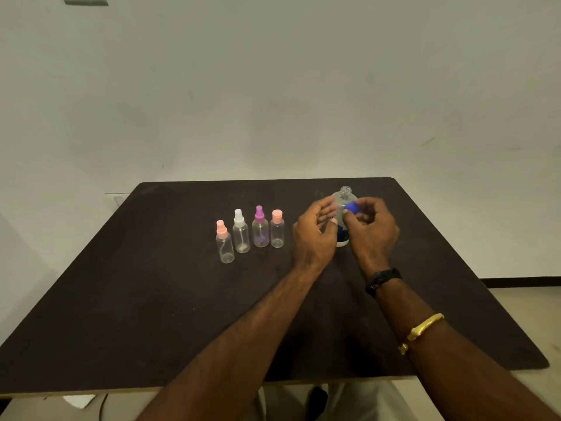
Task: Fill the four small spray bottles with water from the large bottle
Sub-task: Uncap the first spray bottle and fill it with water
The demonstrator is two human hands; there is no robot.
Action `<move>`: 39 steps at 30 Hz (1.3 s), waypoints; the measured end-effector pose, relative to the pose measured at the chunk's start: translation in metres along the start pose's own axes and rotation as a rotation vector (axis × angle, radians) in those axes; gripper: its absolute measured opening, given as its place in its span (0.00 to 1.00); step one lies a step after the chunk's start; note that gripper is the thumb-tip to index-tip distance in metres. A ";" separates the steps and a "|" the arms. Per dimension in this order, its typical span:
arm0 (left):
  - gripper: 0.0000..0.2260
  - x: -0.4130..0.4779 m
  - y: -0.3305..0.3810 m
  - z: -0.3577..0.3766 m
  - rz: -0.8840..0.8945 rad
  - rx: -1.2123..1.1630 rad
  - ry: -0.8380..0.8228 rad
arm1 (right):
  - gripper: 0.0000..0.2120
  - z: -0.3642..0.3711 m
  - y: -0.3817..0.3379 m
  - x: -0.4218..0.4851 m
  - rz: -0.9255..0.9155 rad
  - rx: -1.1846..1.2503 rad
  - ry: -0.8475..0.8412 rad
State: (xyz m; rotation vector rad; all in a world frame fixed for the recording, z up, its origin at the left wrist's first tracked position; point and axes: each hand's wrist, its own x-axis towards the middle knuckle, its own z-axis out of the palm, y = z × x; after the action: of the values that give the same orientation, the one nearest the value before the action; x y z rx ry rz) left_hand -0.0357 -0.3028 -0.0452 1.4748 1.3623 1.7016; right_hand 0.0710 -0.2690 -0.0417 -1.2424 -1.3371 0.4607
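Several small clear spray bottles stand in a row on the dark table (151,299): a pink-topped one (224,243), a white-topped one (241,232), a purple-topped one (260,227) and a pink-capped one (277,229). To their right stands the large clear bottle (344,199), its neck uncapped and its lower part hidden behind my hands. My right hand (372,230) pinches the blue cap (351,206) just in front of the bottle. My left hand (315,232) hovers with relaxed fingers beside the bottle's left side; contact with it cannot be judged.
The table's far edge meets a pale wall close behind the large bottle. Floor shows past the table's right edge. A black watch and a gold bangle sit on my right forearm.
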 end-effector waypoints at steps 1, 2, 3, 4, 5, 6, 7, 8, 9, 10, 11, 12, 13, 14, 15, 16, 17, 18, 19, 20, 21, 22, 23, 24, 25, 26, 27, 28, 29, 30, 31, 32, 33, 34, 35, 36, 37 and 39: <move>0.20 -0.005 -0.003 0.000 -0.015 -0.006 -0.016 | 0.14 -0.001 0.004 -0.005 -0.004 -0.031 -0.010; 0.19 -0.009 -0.005 -0.001 -0.030 -0.012 -0.031 | 0.13 -0.001 0.007 -0.009 -0.002 -0.063 -0.024; 0.19 -0.014 -0.008 0.000 -0.048 -0.015 -0.041 | 0.13 -0.002 0.011 -0.013 0.004 -0.093 -0.040; 0.19 -0.017 -0.011 0.000 -0.067 -0.016 -0.049 | 0.13 -0.002 0.014 -0.016 0.015 -0.119 -0.057; 0.19 -0.020 -0.013 0.001 -0.087 -0.017 -0.057 | 0.12 -0.003 0.018 -0.018 0.030 -0.140 -0.078; 0.20 -0.023 -0.015 0.002 -0.109 -0.018 -0.067 | 0.12 -0.003 0.021 -0.021 0.045 -0.160 -0.098; 0.20 -0.025 -0.018 0.002 -0.129 -0.017 -0.079 | 0.12 -0.004 0.024 -0.024 0.061 -0.180 -0.115; 0.20 -0.027 -0.020 0.003 -0.148 -0.013 -0.095 | 0.11 -0.004 0.027 -0.026 0.076 -0.202 -0.125; 0.21 -0.028 -0.022 0.003 -0.164 -0.004 -0.114 | 0.11 -0.004 0.028 -0.028 0.089 -0.227 -0.131; 0.21 -0.030 -0.024 0.003 -0.178 0.008 -0.136 | 0.10 -0.004 0.030 -0.030 0.103 -0.255 -0.137; 0.22 -0.031 -0.027 0.002 -0.189 0.024 -0.161 | 0.10 -0.004 0.031 -0.032 0.119 -0.280 -0.150; 0.23 -0.033 -0.028 0.001 -0.200 0.036 -0.189 | 0.11 -0.004 0.034 -0.033 0.134 -0.307 -0.171; 0.24 -0.035 -0.030 0.001 -0.213 0.047 -0.216 | 0.10 -0.004 0.037 -0.034 0.148 -0.336 -0.193; 0.25 -0.036 -0.032 0.000 -0.228 0.053 -0.237 | 0.10 -0.004 0.039 -0.036 0.163 -0.370 -0.213; 0.25 -0.037 -0.034 0.000 -0.240 0.050 -0.252 | 0.10 -0.003 0.042 -0.037 0.172 -0.402 -0.221; 0.25 -0.038 -0.036 0.000 -0.253 0.040 -0.259 | 0.09 -0.003 0.045 -0.038 0.174 -0.440 -0.219; 0.26 -0.038 -0.037 0.000 -0.262 0.028 -0.262 | 0.08 -0.003 0.048 -0.038 0.169 -0.482 -0.214; 0.26 -0.039 -0.038 0.000 -0.268 0.022 -0.262 | 0.08 -0.003 0.050 -0.039 0.167 -0.525 -0.212; 0.26 -0.039 -0.039 0.000 -0.272 0.019 -0.260 | 0.08 -0.004 0.050 -0.039 0.168 -0.561 -0.215; 0.26 -0.039 -0.040 0.000 -0.274 0.017 -0.257 | 0.08 -0.004 0.050 -0.039 0.173 -0.586 -0.223; 0.26 -0.040 -0.040 0.001 -0.277 0.012 -0.253 | 0.08 -0.005 0.050 -0.039 0.178 -0.602 -0.233; 0.26 -0.040 -0.041 0.001 -0.278 0.007 -0.248 | 0.08 -0.006 0.050 -0.039 0.183 -0.613 -0.240; 0.26 -0.040 -0.042 0.001 -0.279 0.004 -0.244 | 0.09 -0.006 0.051 -0.039 0.188 -0.621 -0.246; 0.27 -0.040 -0.043 0.001 -0.279 0.003 -0.243 | 0.09 -0.006 0.051 -0.040 0.194 -0.625 -0.253; 0.27 -0.040 -0.043 0.001 -0.279 0.003 -0.243 | 0.09 -0.006 0.052 -0.040 0.199 -0.626 -0.262; 0.27 -0.040 -0.044 0.000 -0.278 0.000 -0.242 | 0.10 -0.006 0.052 -0.041 0.200 -0.627 -0.268; 0.27 -0.040 -0.044 0.000 -0.277 -0.001 -0.239 | 0.11 -0.005 0.051 -0.041 0.203 -0.627 -0.272; 0.26 -0.040 -0.044 -0.001 -0.274 -0.002 -0.234 | 0.12 -0.005 0.050 -0.041 0.205 -0.635 -0.274; 0.26 -0.040 -0.044 -0.002 -0.268 -0.001 -0.221 | 0.14 -0.005 0.047 -0.041 0.205 -0.645 -0.271; 0.25 -0.041 -0.044 -0.003 -0.255 -0.002 -0.194 | 0.16 -0.004 0.044 -0.042 0.202 -0.648 -0.264; 0.23 -0.040 -0.043 -0.004 -0.232 -0.001 -0.155 | 0.17 -0.003 0.040 -0.042 0.189 -0.635 -0.248; 0.21 -0.040 -0.042 -0.006 -0.207 0.001 -0.104 | 0.18 -0.002 0.037 -0.042 0.168 -0.604 -0.230; 0.19 -0.039 -0.040 -0.008 -0.184 0.000 -0.047 | 0.18 0.000 0.033 -0.043 0.137 -0.557 -0.209; 0.17 -0.037 -0.039 -0.010 -0.167 -0.006 0.014 | 0.17 0.003 0.029 -0.044 0.101 -0.500 -0.188; 0.16 -0.036 -0.038 -0.014 -0.158 -0.014 0.073 | 0.16 0.006 0.026 -0.045 0.063 -0.436 -0.171; 0.14 -0.034 -0.037 -0.017 -0.149 -0.020 0.125 | 0.14 0.011 0.023 -0.046 0.028 -0.365 -0.159; 0.14 -0.032 -0.037 -0.021 -0.140 -0.020 0.167 | 0.13 0.015 0.019 -0.047 -0.005 -0.294 -0.152; 0.12 -0.030 -0.036 -0.030 -0.113 0.000 0.238 | 0.12 0.027 0.011 -0.049 -0.071 -0.184 -0.144</move>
State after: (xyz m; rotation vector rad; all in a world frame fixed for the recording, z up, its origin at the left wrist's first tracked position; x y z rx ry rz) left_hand -0.0632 -0.3254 -0.0879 1.2000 1.5352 1.8489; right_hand 0.0381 -0.2961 -0.0803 -1.3271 -1.5694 0.3895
